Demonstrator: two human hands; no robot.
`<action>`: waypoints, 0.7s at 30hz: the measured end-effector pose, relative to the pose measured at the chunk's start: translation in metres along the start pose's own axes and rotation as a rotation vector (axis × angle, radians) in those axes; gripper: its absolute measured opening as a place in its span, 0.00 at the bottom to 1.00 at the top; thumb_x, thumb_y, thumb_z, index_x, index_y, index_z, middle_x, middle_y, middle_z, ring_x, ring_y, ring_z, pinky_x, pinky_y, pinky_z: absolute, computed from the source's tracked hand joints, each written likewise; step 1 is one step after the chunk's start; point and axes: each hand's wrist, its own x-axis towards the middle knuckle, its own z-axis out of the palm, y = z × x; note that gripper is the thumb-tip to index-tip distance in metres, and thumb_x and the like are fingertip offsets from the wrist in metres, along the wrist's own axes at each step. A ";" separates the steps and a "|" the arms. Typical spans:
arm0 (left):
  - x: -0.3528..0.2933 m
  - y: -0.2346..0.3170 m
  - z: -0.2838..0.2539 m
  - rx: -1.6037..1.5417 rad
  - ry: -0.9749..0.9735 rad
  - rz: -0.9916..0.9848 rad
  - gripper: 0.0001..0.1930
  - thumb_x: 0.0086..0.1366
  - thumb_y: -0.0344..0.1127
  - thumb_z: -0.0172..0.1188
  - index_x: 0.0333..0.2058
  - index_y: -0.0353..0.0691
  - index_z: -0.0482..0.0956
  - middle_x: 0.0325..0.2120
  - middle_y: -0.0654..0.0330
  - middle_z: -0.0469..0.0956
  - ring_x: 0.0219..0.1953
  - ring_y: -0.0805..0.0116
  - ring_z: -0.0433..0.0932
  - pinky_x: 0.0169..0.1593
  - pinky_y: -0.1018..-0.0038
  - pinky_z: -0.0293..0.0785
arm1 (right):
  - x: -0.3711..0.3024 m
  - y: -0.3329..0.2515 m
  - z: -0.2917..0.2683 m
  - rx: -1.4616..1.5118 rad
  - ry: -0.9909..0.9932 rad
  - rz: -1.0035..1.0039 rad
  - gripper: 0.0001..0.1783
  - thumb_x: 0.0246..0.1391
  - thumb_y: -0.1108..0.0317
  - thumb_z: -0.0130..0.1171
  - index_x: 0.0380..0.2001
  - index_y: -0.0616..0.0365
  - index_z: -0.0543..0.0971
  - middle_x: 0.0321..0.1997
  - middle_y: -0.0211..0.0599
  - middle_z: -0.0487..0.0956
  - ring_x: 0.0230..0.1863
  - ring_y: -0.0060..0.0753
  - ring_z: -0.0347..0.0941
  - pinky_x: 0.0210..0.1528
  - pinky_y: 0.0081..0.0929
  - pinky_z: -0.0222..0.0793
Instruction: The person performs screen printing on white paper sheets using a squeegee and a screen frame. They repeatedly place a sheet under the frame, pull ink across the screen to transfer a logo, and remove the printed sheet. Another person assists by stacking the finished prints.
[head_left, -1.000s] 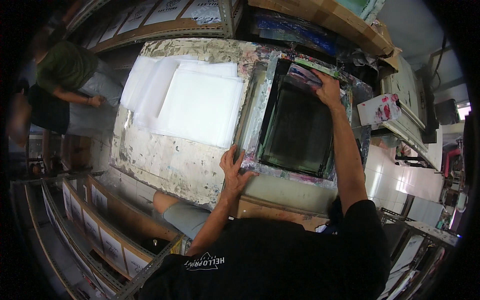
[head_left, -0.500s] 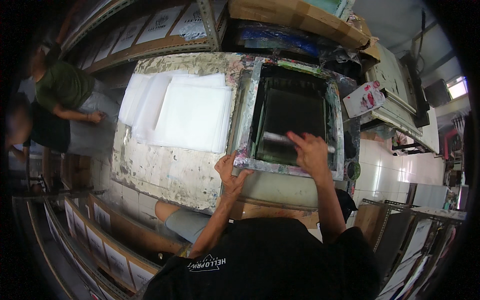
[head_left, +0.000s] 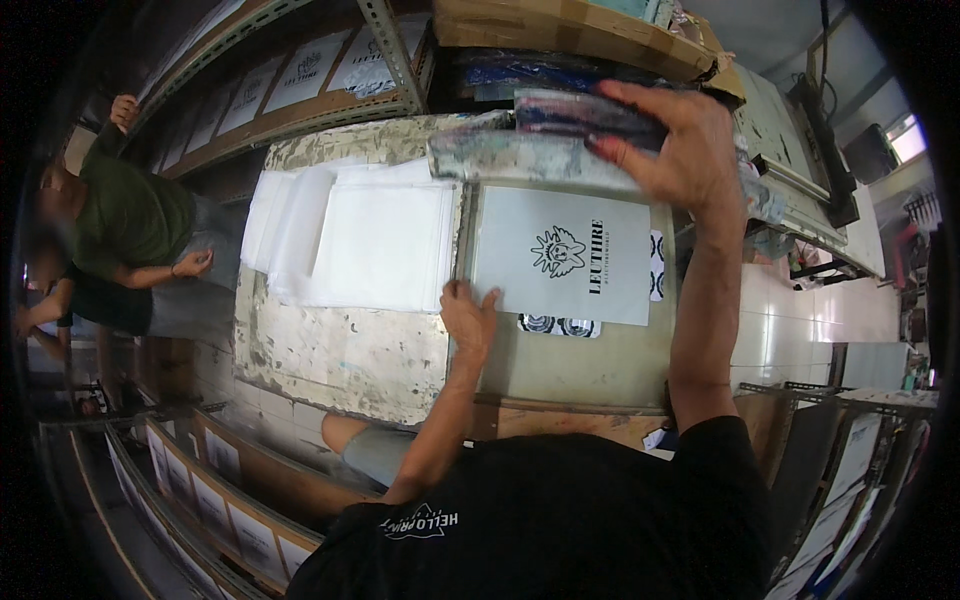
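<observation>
A white sheet [head_left: 520,265] with a black emblem and lettering lies flat on the pale print bed. At its near-left corner my left hand [head_left: 468,325] touches down, thumb and forefinger apart. Beyond the sheet, the paint-stained screen frame [head_left: 530,160] is tilted up, its near rim raised off the bed. My right hand [head_left: 690,145], blurred and with red-stained fingertips, spans this raised rim between thumb and fingers. Whether the squeegee is also in that hand, I cannot tell. Left of the bed sits a stack of blank white sheets [head_left: 385,245].
Small dark-patterned labels [head_left: 558,326] show under the sheet's near and right edges. A cardboard box [head_left: 590,30] stands behind the stained worktable [head_left: 340,350]. Slotted metal shelving [head_left: 270,130] borders the far left. Another person in green [head_left: 140,220] is at the left.
The screen frame has swung up and away from the bed, uncovering the printed sheet. My right hand rose with it; my left hand left the frame's corner for the sheet's corner.
</observation>
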 end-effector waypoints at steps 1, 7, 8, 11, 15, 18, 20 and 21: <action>-0.009 -0.008 0.008 0.179 -0.026 0.049 0.17 0.62 0.37 0.67 0.44 0.30 0.79 0.38 0.50 0.79 0.42 0.57 0.77 0.48 0.63 0.72 | 0.006 0.003 -0.001 0.003 -0.003 0.008 0.29 0.39 0.53 0.76 0.48 0.46 0.85 0.39 0.47 0.85 0.38 0.50 0.82 0.43 0.37 0.76; -0.010 -0.013 0.024 -0.331 0.042 -0.215 0.12 0.63 0.37 0.66 0.33 0.32 0.80 0.24 0.55 0.78 0.24 0.62 0.73 0.33 0.67 0.70 | 0.020 0.015 -0.001 0.045 -0.006 0.021 0.26 0.43 0.58 0.75 0.48 0.50 0.84 0.40 0.44 0.86 0.39 0.44 0.83 0.46 0.32 0.76; -0.004 -0.012 0.018 -0.444 0.037 -0.284 0.12 0.64 0.37 0.66 0.33 0.32 0.80 0.23 0.58 0.76 0.23 0.66 0.70 0.31 0.69 0.68 | 0.021 0.014 0.000 0.035 -0.005 0.027 0.26 0.43 0.59 0.75 0.48 0.50 0.84 0.40 0.44 0.86 0.39 0.44 0.83 0.47 0.32 0.76; 0.020 -0.018 -0.020 -0.817 0.074 -0.451 0.09 0.67 0.35 0.64 0.33 0.34 0.80 0.23 0.70 0.72 0.25 0.81 0.62 0.29 0.78 0.62 | 0.019 0.015 0.001 0.013 -0.001 0.054 0.26 0.43 0.54 0.74 0.48 0.47 0.85 0.39 0.44 0.86 0.41 0.45 0.82 0.47 0.34 0.75; 0.037 -0.082 -0.067 -0.747 0.303 -0.465 0.07 0.68 0.32 0.62 0.35 0.34 0.81 0.25 0.70 0.73 0.27 0.81 0.65 0.31 0.81 0.63 | 0.020 0.011 -0.001 0.016 -0.001 0.071 0.29 0.42 0.44 0.73 0.47 0.44 0.85 0.39 0.45 0.85 0.42 0.49 0.81 0.46 0.40 0.75; 0.039 -0.148 -0.110 -0.629 0.449 -0.509 0.06 0.68 0.31 0.60 0.37 0.33 0.81 0.26 0.69 0.74 0.28 0.80 0.66 0.32 0.81 0.65 | 0.017 0.015 0.002 0.069 -0.019 0.094 0.27 0.43 0.49 0.74 0.48 0.46 0.85 0.39 0.45 0.85 0.42 0.48 0.81 0.47 0.39 0.75; 0.033 -0.201 -0.134 -0.547 0.543 -0.509 0.08 0.69 0.32 0.60 0.38 0.31 0.80 0.28 0.66 0.75 0.29 0.77 0.68 0.35 0.76 0.68 | 0.019 0.012 -0.004 0.089 -0.032 0.106 0.27 0.43 0.51 0.74 0.48 0.46 0.85 0.40 0.45 0.85 0.42 0.48 0.81 0.47 0.38 0.75; 0.032 -0.213 -0.151 -0.503 0.584 -0.576 0.10 0.69 0.32 0.59 0.41 0.30 0.80 0.32 0.58 0.78 0.34 0.70 0.72 0.41 0.72 0.71 | 0.018 0.011 -0.005 0.115 -0.055 0.120 0.27 0.43 0.52 0.74 0.48 0.48 0.85 0.40 0.46 0.85 0.43 0.48 0.82 0.48 0.37 0.75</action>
